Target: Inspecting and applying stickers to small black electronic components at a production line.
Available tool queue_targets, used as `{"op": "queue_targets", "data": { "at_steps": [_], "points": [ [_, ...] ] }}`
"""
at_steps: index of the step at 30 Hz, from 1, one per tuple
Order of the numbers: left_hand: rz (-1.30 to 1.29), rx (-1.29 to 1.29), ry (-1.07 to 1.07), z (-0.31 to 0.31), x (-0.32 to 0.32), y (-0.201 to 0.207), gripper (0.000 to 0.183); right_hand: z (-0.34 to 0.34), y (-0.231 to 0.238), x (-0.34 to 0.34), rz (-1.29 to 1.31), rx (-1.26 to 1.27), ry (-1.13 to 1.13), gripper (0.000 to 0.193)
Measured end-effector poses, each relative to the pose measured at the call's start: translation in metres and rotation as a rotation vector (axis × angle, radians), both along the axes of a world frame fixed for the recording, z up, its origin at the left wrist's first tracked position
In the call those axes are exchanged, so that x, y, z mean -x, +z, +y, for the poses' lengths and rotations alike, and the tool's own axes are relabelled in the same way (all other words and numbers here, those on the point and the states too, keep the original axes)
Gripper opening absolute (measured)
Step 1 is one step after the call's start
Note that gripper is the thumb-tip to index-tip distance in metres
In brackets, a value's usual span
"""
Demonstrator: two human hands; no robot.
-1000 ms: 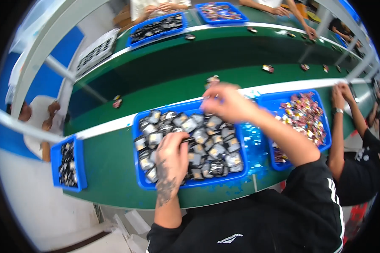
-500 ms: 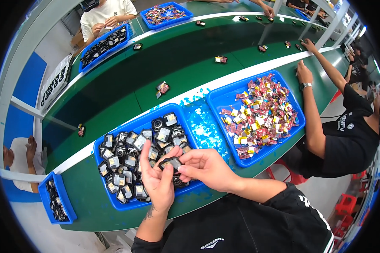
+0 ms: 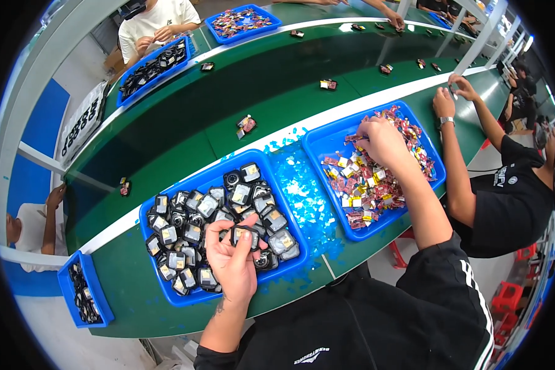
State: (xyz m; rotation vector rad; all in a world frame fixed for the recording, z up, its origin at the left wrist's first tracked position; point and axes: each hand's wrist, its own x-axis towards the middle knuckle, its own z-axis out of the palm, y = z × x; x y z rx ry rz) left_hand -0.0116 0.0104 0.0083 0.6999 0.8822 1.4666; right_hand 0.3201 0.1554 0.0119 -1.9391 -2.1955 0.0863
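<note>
My left hand (image 3: 233, 264) is closed on a small black watch-like casing (image 3: 245, 237) with a pale rectangular face, thumb across it. It is held over a blue tray (image 3: 295, 227) filled with similar black casings (image 3: 191, 232). To the right, my right hand (image 3: 383, 143) reaches into a second blue tray (image 3: 317, 148). That tray holds a heap of small red circuit boards (image 3: 376, 179) with yellow and silver parts. The fingers of this hand are bent together at the heap; what they pinch, if anything, is hidden.
Blue film scraps (image 3: 302, 191) litter the bench between the trays. Beyond a white rail, a green conveyor belt (image 3: 185, 145) carries scattered assemblies (image 3: 246, 126). A co-worker's arms (image 3: 453, 135) are close on the right. A small blue bin (image 3: 102, 308) stands at the left end.
My right hand has left the casing and moved right into the tray of circuit boards. My left hand keeps the casing, its face now turned up. Assemblies on the belt have shifted slightly right.
</note>
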Motion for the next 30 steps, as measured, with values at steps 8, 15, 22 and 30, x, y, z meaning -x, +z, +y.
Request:
{"op": "queue_targets", "data": {
  "at_steps": [8,15,22,30],
  "points": [
    [-0.006,0.004,0.081,0.001,-0.002,0.009,0.046,0.002,-0.013,-0.009,-0.066,-0.124,-0.014,0.008],
    [0.061,-0.042,-0.007,0.002,0.004,0.005,0.015,0.002,-0.006,-0.014,0.112,-0.190,0.033,0.007],
    [0.132,-0.056,-0.039,-0.002,0.004,-0.001,0.014,0.006,-0.006,-0.017,0.021,-0.098,0.100,0.008],
    [0.520,-0.215,-0.018,-0.003,0.014,0.005,0.019,-0.046,0.056,0.030,0.617,-0.096,0.133,0.008]
  ]
}}
